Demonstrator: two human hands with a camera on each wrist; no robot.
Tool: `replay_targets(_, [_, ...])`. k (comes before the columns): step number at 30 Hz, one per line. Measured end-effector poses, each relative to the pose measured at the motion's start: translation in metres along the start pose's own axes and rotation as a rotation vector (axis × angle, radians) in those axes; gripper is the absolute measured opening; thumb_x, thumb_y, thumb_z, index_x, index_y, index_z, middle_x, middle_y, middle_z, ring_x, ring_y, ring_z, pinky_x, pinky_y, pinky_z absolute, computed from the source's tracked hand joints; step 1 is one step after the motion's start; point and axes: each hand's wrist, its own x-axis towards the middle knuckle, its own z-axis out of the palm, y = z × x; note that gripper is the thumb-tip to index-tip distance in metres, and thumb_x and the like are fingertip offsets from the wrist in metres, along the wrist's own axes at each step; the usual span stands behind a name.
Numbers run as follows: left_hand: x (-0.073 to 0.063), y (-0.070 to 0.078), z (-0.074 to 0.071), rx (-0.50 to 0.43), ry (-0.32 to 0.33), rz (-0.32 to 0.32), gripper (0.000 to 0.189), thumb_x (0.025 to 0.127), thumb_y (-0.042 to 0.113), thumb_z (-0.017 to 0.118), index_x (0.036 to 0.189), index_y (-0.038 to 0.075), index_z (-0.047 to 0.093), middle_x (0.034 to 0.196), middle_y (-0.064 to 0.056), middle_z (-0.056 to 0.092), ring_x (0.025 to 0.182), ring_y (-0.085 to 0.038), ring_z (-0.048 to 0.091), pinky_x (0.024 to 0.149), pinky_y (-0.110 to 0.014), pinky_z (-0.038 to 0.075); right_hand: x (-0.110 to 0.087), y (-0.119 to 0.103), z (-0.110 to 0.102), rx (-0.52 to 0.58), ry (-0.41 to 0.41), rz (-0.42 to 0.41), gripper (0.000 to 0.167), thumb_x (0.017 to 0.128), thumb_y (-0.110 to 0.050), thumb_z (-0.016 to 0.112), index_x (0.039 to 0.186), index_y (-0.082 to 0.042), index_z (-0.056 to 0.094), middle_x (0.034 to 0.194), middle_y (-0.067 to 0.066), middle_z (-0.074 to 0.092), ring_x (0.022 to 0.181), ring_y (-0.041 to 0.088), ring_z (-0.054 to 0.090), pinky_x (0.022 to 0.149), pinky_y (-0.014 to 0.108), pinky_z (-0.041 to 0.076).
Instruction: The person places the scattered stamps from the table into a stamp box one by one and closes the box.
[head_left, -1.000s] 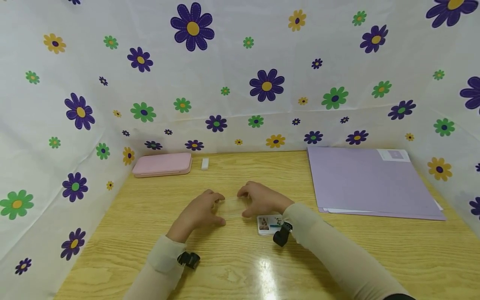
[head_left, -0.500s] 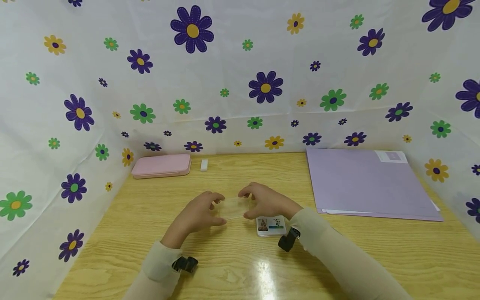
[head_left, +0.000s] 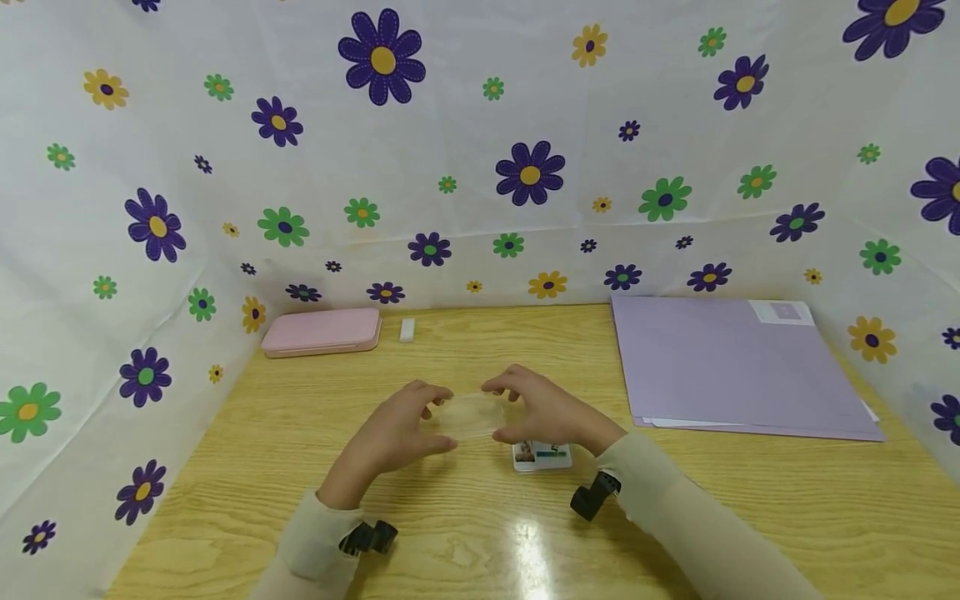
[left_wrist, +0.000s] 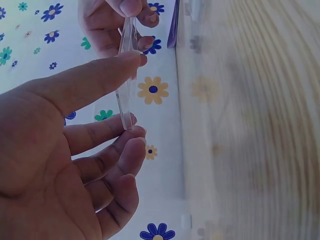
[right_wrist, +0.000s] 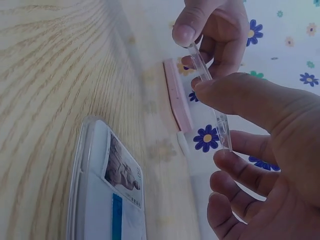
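Between my two hands is a flat, clear plastic rectangle (head_left: 474,418), thin and see-through like a case lid. My left hand (head_left: 392,429) pinches its left end between thumb and fingertips. Its right end is pinched by my right hand (head_left: 551,411). Seen edge-on in the left wrist view, the clear plastic piece (left_wrist: 126,95) is held off the table, with thumbs on one face and fingers on the other. Below my right hand lies a white card (head_left: 543,458) with a printed photo, in what looks like a clear case (right_wrist: 84,170); the hand partly covers it in the head view.
A pink pencil case (head_left: 322,332) lies at the back left, with a small white eraser-like block (head_left: 407,330) beside it. Purple folders (head_left: 738,367) with papers lie at the right. A flower-print cloth (head_left: 450,125) surrounds the wooden table (head_left: 450,533).
Both hands keep their hold on the clear plastic piece, which shifts slightly to the right. My right hand has moved right and now hides the top of the card.
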Motion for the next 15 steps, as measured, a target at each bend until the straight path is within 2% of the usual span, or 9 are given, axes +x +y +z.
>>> replay_targets(7, [-0.002,0.009,0.000,-0.036,0.007,0.049,0.062,0.081,0.029,0.084,0.135,0.011,0.059,0.122,-0.005,0.058,0.102,-0.020,0.058,0.078,-0.039,0.051,-0.012,0.002,-0.005,0.020,0.016,-0.011,0.061,0.085,-0.027,0.080,0.138,-0.010,0.055,0.129,0.007,0.052,0.111,0.024,0.050,0.085,0.044,0.048])
replay_targets(11, [-0.002,0.014,0.001,-0.056,0.011,0.063,0.061,0.081,0.029,0.084,0.134,0.013,0.059,0.120,-0.001,0.058,0.100,-0.018,0.058,0.077,-0.037,0.051,-0.019,0.002,-0.008,0.043,0.026,0.004,0.060,0.085,-0.027,0.080,0.138,-0.013,0.056,0.127,0.002,0.052,0.111,0.021,0.049,0.083,0.041,0.047])
replay_targets(15, [-0.001,0.018,0.003,-0.062,0.012,0.089,0.060,0.081,0.030,0.083,0.134,0.014,0.059,0.118,0.002,0.057,0.100,-0.016,0.057,0.077,-0.036,0.050,-0.026,0.002,-0.012,0.057,0.042,0.003,0.059,0.084,-0.026,0.080,0.137,-0.014,0.057,0.128,-0.001,0.052,0.110,0.020,0.049,0.085,0.044,0.047])
